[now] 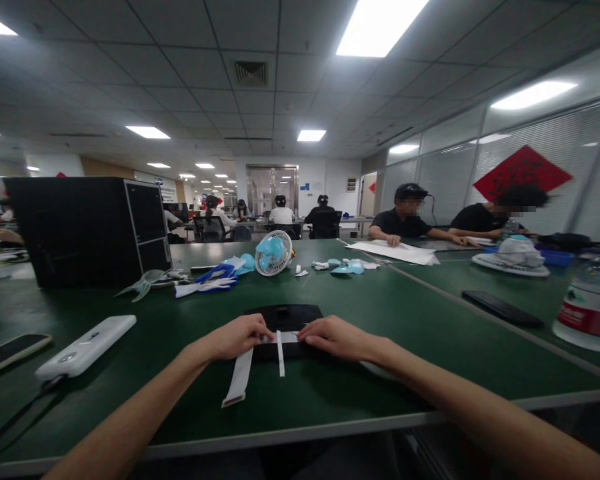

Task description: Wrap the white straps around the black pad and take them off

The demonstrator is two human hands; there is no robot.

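Observation:
My left hand [240, 337] and my right hand [336, 338] rest close together on the green table [380, 313], near its front edge. Both pinch the ends of a short white strip [286, 337] that lies across a flat black part [283, 318]. A wider white ribbon strip [240, 375] runs from under my left fingers toward me. A thin white strip [281, 355] hangs down between the hands. The fingers of both hands are curled and pressed together on the strip.
A white power bank [86, 347] and a dark phone [10, 353] lie at the left. A black computer case [87, 230] stands behind them. A small blue fan [273, 253] and fan parts sit mid-table. A water bottle [593, 300] stands right. Other people sit at the far tables.

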